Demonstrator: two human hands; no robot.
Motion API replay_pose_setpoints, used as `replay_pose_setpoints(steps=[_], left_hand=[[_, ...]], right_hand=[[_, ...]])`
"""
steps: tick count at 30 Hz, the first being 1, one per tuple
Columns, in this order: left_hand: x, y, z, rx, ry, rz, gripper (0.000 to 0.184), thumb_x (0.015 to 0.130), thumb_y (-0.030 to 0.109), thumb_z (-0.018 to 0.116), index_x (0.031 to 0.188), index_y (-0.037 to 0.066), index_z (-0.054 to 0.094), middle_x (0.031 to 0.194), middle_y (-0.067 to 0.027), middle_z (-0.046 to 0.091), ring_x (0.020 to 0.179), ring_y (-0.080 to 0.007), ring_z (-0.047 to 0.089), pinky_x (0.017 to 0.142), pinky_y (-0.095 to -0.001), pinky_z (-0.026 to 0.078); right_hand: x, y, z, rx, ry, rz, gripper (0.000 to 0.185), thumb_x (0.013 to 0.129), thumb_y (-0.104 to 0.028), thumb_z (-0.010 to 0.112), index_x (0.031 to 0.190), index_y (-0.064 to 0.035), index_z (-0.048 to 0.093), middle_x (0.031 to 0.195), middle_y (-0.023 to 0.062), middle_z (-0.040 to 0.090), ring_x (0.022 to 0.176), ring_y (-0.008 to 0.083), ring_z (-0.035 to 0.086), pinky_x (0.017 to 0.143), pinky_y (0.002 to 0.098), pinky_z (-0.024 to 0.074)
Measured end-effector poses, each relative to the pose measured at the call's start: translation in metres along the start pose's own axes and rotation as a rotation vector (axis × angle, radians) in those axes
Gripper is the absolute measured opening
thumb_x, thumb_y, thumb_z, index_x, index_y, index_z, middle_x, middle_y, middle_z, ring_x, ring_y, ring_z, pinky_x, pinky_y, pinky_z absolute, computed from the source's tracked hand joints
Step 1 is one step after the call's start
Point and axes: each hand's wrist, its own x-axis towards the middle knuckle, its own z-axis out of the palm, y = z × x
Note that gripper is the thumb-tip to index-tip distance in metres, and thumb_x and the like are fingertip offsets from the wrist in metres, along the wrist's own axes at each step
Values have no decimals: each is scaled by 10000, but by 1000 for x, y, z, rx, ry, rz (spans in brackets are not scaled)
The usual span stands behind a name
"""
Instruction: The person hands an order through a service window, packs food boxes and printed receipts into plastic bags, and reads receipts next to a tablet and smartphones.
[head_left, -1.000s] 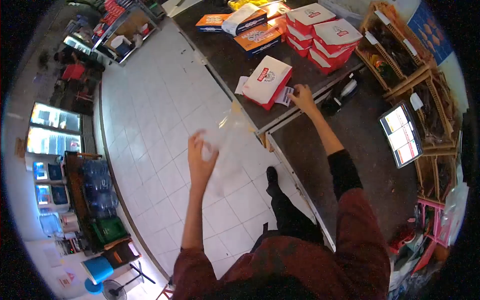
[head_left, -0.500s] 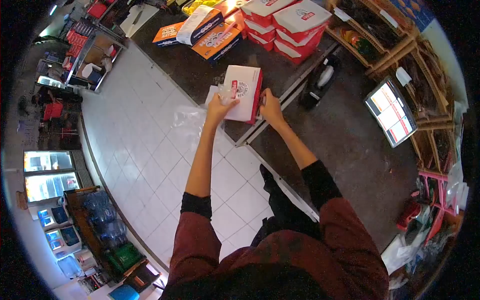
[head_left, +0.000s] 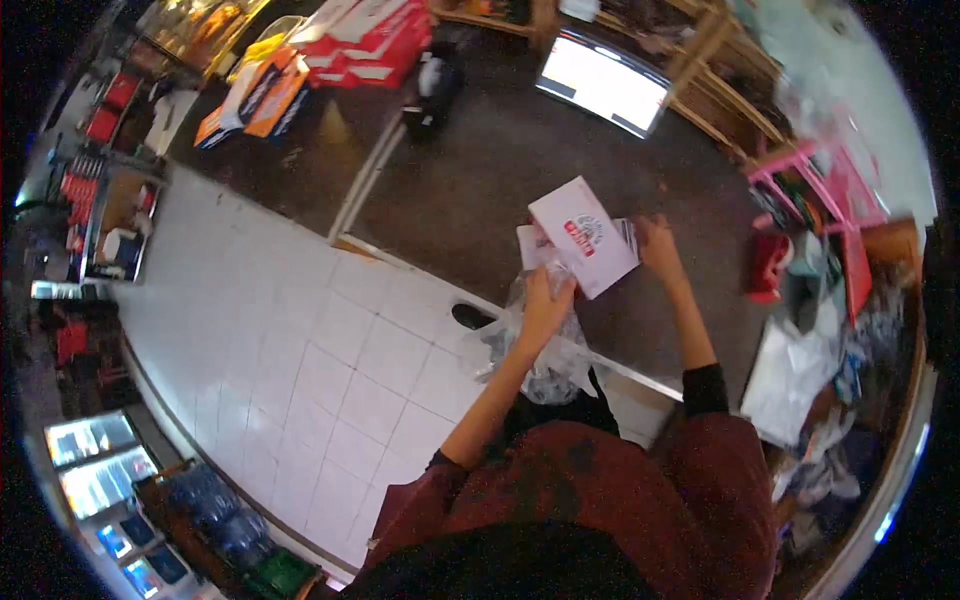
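A white-and-red food box (head_left: 584,238) is over the dark counter in front of me, its printed lid facing up. My left hand (head_left: 547,305) is closed at the box's lower left corner, with a clear plastic bag (head_left: 553,365) bunched in its fingers and hanging down over the counter's edge. On the box's right side my right hand (head_left: 661,250) has its fingers bent at a small printed paper (head_left: 628,236). The right fingertips are blurred. Another bit of white paper (head_left: 527,245) sticks out at the box's left.
Red-and-white boxes (head_left: 362,45) and orange boxes (head_left: 276,95) stand at the counter's back left. A lit tablet (head_left: 603,82) and a black device (head_left: 432,88) are further back. At the right are a pink rack (head_left: 825,185) and white plastic bags (head_left: 795,375).
The view has turned to the right. The box and both hands have moved from the back counter section to the nearer one, and the plastic bag has come along in my left hand.
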Motion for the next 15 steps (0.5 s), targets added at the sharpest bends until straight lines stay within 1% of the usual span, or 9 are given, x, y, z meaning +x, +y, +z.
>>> replay_pose_setpoints(steps=[2, 3, 5, 6, 8, 9, 11, 13, 15], left_hand=[[-26, 23, 28, 38, -40, 54, 443, 772, 193, 599, 1090, -39, 396, 1122, -292, 374, 991, -420, 403, 871, -442, 330], [-44, 30, 31, 129, -78, 128, 440, 791, 228, 578, 1113, -29, 423, 1122, -275, 398, 1024, -401, 407, 904, -428, 320], [-67, 46, 29, 227, -143, 196, 443, 811, 264, 556, 1135, -19, 450, 1123, -257, 422, 1056, -382, 411, 938, -414, 310], [-77, 55, 21, 379, -211, 238, 385, 802, 224, 563, 1098, -7, 475, 1106, -250, 430, 1029, -371, 431, 916, -407, 330], [-89, 83, 5, 542, -301, 218, 291, 781, 157, 577, 1024, 12, 511, 1059, -226, 452, 961, -342, 474, 851, -387, 379], [-96, 101, -2, 559, -323, 149, 255, 768, 130, 586, 987, 18, 522, 1031, -208, 467, 920, -324, 497, 809, -376, 408], [-101, 131, -12, 592, -355, 41, 256, 772, 145, 590, 985, 20, 519, 1002, -195, 499, 887, -310, 522, 771, -360, 428], [-105, 162, -4, 630, -369, -73, 259, 777, 159, 594, 982, 22, 516, 974, -181, 532, 854, -296, 547, 733, -345, 449], [-101, 186, 17, 430, -446, -224, 278, 786, 205, 598, 977, 22, 510, 885, -171, 585, 778, -303, 583, 685, -349, 463]], right_hand=[[-16, 35, -49, -71, 56, 12, 403, 807, -346, 549, 1114, -87, 521, 1134, 225, 464, 1009, 386, 465, 869, 419, 386], [-20, 43, -63, -70, 72, 24, 403, 807, -346, 549, 1114, -87, 521, 1134, 225, 464, 1009, 386, 465, 869, 419, 386], [-34, 54, -75, -54, -55, 35, 803, 672, -536, 626, 1294, -120, 334, 1235, 236, 378, 1094, 404, 405, 927, 477, 329], [-39, 59, -76, -45, -57, 63, 803, 672, -536, 626, 1294, -120, 334, 1235, 236, 378, 1094, 404, 405, 927, 477, 329], [-37, 66, -78, -373, -85, 339, 1140, 516, -635, 684, 1378, -170, 100, 1298, 256, 296, 1149, 433, 349, 925, 569, 283], [-40, 69, -80, -364, -89, 355, 1140, 516, -635, 684, 1378, -170, 100, 1298, 256, 296, 1149, 433, 349, 925, 569, 283], [-39, 76, -87, -706, -61, 191, 1170, 519, -589, 712, 1382, -195, 26, 1246, 268, 330, 1111, 475, 362, 855, 624, 302], [-36, 92, -90, -657, -104, 208, 1193, 495, -633, 695, 1378, -235, -2, 1265, 257, 313, 1129, 451, 357, 871, 623, 286], [-27, 114, -100, -513, -177, 265, 1205, 468, -667, 686, 1370, -299, -23, 1275, 243, 301, 1134, 429, 360, 877, 626, 277]])
